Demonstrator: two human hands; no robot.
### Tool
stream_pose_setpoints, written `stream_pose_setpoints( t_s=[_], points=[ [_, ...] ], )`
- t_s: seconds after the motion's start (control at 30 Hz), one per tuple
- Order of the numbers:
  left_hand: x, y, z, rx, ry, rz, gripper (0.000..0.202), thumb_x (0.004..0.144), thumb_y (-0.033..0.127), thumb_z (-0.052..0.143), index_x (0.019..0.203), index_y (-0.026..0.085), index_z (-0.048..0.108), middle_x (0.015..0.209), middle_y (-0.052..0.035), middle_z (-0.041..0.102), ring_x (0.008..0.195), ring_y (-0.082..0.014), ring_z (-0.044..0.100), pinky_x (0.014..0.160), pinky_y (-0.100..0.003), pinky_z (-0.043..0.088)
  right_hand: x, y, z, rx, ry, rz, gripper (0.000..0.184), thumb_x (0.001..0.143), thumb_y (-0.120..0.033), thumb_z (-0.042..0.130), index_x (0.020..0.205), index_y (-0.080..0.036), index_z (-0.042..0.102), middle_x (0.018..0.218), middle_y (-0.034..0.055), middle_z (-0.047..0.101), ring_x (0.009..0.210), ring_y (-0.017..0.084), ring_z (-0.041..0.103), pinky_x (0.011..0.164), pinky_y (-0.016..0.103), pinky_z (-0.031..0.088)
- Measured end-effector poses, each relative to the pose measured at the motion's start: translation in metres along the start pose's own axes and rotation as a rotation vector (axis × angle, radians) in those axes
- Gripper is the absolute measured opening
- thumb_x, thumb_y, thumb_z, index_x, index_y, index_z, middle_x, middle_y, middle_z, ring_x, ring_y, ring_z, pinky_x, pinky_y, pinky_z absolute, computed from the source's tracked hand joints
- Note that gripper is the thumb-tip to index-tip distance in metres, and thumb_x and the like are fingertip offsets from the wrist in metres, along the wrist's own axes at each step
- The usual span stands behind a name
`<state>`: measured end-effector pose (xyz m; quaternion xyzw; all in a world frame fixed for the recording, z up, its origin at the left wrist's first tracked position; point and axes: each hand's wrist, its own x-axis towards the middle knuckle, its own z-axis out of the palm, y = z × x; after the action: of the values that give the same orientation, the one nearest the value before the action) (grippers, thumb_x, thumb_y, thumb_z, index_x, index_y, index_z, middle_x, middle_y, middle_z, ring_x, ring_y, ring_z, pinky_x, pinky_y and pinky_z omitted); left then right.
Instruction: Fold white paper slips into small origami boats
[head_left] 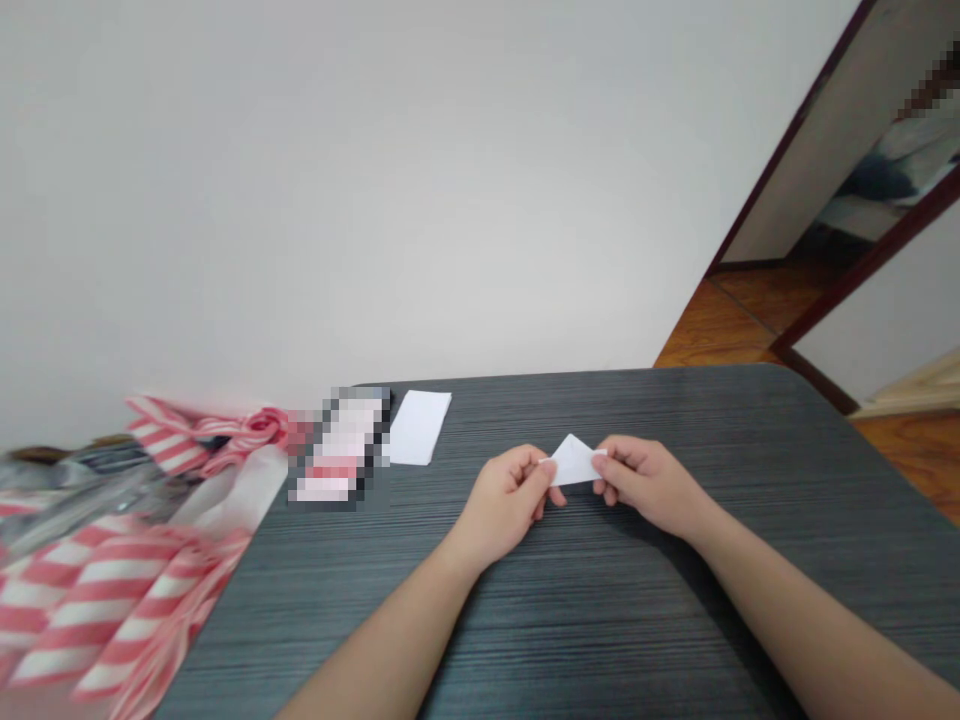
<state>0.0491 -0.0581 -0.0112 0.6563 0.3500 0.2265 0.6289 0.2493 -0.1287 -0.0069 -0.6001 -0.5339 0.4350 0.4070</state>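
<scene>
**Forearms and hands at a table edge, seen from the head-worn camera.** Nearest the viewer, both bare forearms reach forward over a dark grey, wood-grained table (pixel 600 630). The left hand (pixel 506 505) and right hand (pixel 645 485) stand slightly apart, and neither rests flat. Each pinches one side of a small folded white paper (pixel 574 462) between thumb and fingers. The paper sits between the fingertips, just above the table surface, near mid-table. It forms a roughly triangular shape with its peak pointing away from the person.

Beyond and to the left, a flat white paper rectangle (pixel 418 427) lies on the table near its far edge. Just beside it is a pixelated, pinkish-white object (pixel 341 450), too obscured to identify. Further left, off the table edge, lies a mass of pink-and-white striped material (pixel 97 600), gathered into a knot (pixel 262 428) at its far end. Its exact kind cannot be told.

In the background stand a pale wall (pixel 375 200), a dark-framed door panel (pixel 847 150), and an orange-brown wooden floor (pixel 720 325).
</scene>
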Motion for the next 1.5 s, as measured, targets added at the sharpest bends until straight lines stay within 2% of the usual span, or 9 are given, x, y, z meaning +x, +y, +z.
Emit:
stream_pose_setpoints(
  t_s=[0.13,0.37,0.57,0.77,0.97,1.1,1.3,1.4,1.5],
  points=[
    [0.0,0.003,0.001,0.002,-0.031,0.008,0.028,0.091,0.04,0.054,0.079,0.016,0.06,0.062,-0.0003,0.064,0.046,-0.0077,0.046,0.046,-0.019,0.036,-0.001,0.001,0.002,0.028,0.011,0.012,0.03,0.092,-0.039,0.057,0.07,-0.019,0.057,0.056,-0.0027,0.061,0.046,0.009,0.051,0.048,0.021,0.038],
    [0.001,0.002,0.002,-0.091,0.006,0.015,0.028,0.093,0.042,0.052,0.083,0.017,0.056,0.063,0.0014,0.063,0.045,-0.0074,0.046,0.045,-0.019,0.037,-0.004,-0.002,0.002,0.0,-0.089,0.013,0.028,0.089,-0.038,0.063,0.07,-0.018,0.058,0.058,-0.0018,0.064,0.047,0.009,0.051,0.049,0.021,0.036],
    [0.0,0.004,0.002,-0.081,0.005,0.021,0.029,0.093,0.042,0.053,0.082,0.016,0.056,0.055,0.0035,0.057,0.044,-0.0079,0.045,0.045,-0.019,0.037,-0.003,0.002,0.002,0.009,-0.022,-0.034,0.023,0.093,-0.032,0.057,0.076,-0.017,0.061,0.06,-0.0018,0.062,0.048,0.009,0.049,0.049,0.022,0.034],
    [0.002,-0.002,0.001,-0.028,-0.007,0.029,0.031,0.094,0.043,0.051,0.081,0.016,0.059,0.053,0.0034,0.055,0.043,-0.0085,0.045,0.045,-0.02,0.036,-0.002,0.006,0.004,0.045,0.013,-0.105,0.014,0.091,-0.029,0.059,0.083,-0.018,0.06,0.061,-0.0031,0.058,0.051,0.01,0.047,0.051,0.022,0.035],
    [-0.001,0.001,0.003,0.065,-0.048,0.049,0.026,0.09,0.036,0.056,0.073,0.016,0.059,0.058,0.0025,0.055,0.052,-0.0097,0.051,0.051,-0.02,0.039,-0.002,0.005,0.004,0.072,0.065,-0.102,0.023,0.092,-0.032,0.056,0.074,-0.019,0.053,0.057,-0.005,0.051,0.051,0.01,0.043,0.052,0.023,0.036],
    [-0.001,0.002,0.005,0.02,-0.058,0.063,0.018,0.088,0.034,0.059,0.082,0.017,0.059,0.065,0.0028,0.057,0.055,-0.0096,0.051,0.054,-0.02,0.04,-0.003,0.002,0.004,-0.007,0.031,-0.099,0.027,0.091,-0.028,0.056,0.067,-0.019,0.048,0.055,-0.0052,0.048,0.051,0.01,0.04,0.051,0.023,0.032],
    [0.001,0.002,0.003,0.091,-0.064,0.055,0.022,0.088,0.036,0.06,0.079,0.016,0.059,0.064,0.0024,0.056,0.057,-0.0103,0.05,0.054,-0.021,0.038,-0.003,-0.002,0.005,-0.036,-0.002,-0.135,0.017,0.09,-0.024,0.058,0.074,-0.018,0.059,0.062,-0.0036,0.052,0.057,0.011,0.044,0.055,0.023,0.035],
    [0.001,0.004,0.002,0.099,-0.06,0.067,0.021,0.089,0.035,0.058,0.081,0.016,0.06,0.063,0.0031,0.055,0.057,-0.0103,0.049,0.054,-0.021,0.037,-0.002,-0.004,0.006,-0.029,-0.021,-0.204,0.01,0.088,-0.022,0.061,0.08,-0.018,0.063,0.072,-0.0014,0.056,0.065,0.013,0.05,0.061,0.024,0.039],
    [0.0,0.005,0.001,0.147,-0.069,0.095,0.025,0.089,0.037,0.058,0.075,0.016,0.059,0.063,0.0026,0.052,0.058,-0.0106,0.047,0.054,-0.021,0.036,-0.001,-0.004,0.006,-0.046,-0.015,-0.269,0.01,0.088,-0.021,0.06,0.079,-0.018,0.063,0.078,0.0004,0.058,0.072,0.015,0.053,0.066,0.025,0.041]
  ],
)
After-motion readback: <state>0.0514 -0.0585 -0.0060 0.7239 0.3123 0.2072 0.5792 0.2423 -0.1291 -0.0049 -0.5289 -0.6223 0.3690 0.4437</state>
